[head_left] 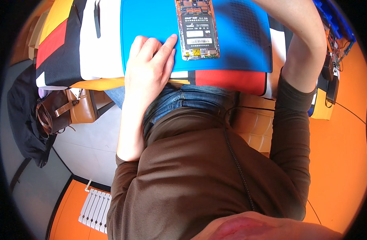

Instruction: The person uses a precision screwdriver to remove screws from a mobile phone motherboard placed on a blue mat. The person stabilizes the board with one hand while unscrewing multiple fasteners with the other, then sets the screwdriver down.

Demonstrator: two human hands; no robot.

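My left hand [149,60] rests on the near left part of a blue work mat [239,60], with its fingers laid out loosely and nothing seen in them. Its index fingertip is beside the left edge of an opened smartphone [195,53]. That phone lies with its back off, showing a black battery [197,30] and circuit parts; its far end is cut off by the top of the head view. My right forearm reaches over the mat's right side and leaves through the upper edge, so that hand is hidden.
A slim dark tool [97,20], perhaps tweezers, lies on the multicoloured tablecloth [57,38] left of the mat. Electronic parts and wires [338,50] crowd the far right. A brown leather bag [81,108] stands lower left, and a white radiator [94,210] is below it.
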